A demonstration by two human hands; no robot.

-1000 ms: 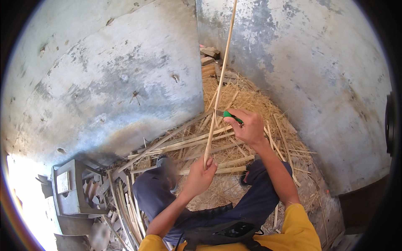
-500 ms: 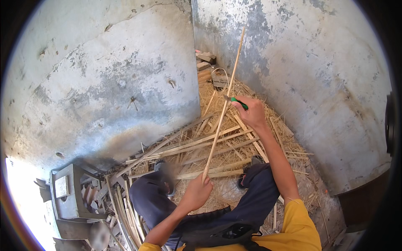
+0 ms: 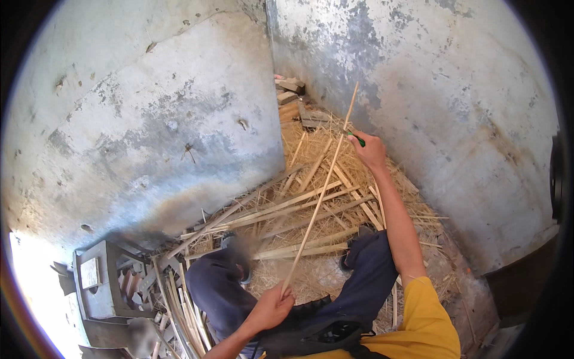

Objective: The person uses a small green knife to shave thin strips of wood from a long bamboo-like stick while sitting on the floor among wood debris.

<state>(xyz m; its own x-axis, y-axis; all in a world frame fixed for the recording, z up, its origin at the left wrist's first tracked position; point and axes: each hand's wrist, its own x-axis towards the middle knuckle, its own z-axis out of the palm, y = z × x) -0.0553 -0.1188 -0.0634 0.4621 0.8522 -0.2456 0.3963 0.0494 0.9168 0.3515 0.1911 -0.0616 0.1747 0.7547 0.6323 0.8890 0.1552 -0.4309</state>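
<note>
A long, thin pale strip of wood or bamboo [image 3: 315, 214] slants up and away from my lap. Its lower end is gripped in my closed left hand [image 3: 270, 310], just above my thighs. My right hand [image 3: 372, 152] is closed around the green handle of a small knife [image 3: 359, 140]. The blade rests against the strip toward its far end, though the exact contact is too small to make out. Beyond the knife, the strip's tip sticks up in front of the wall.
Loose strips [image 3: 281, 209] lie crisscrossed over straw-like shavings [image 3: 335, 143] between my feet and the corner. Two worn walls [image 3: 197, 119] meet ahead. A grey wooden frame [image 3: 110, 278] and rubble stand at left, with more strips [image 3: 182, 311] beside my left leg. Bricks [image 3: 290, 90] are stacked in the corner.
My right hand and the knife have moved right and slightly farther along the strip. My left hand has drawn the strip down toward my lap, so its far tip sits lower. A thin curl near the blade is gone.
</note>
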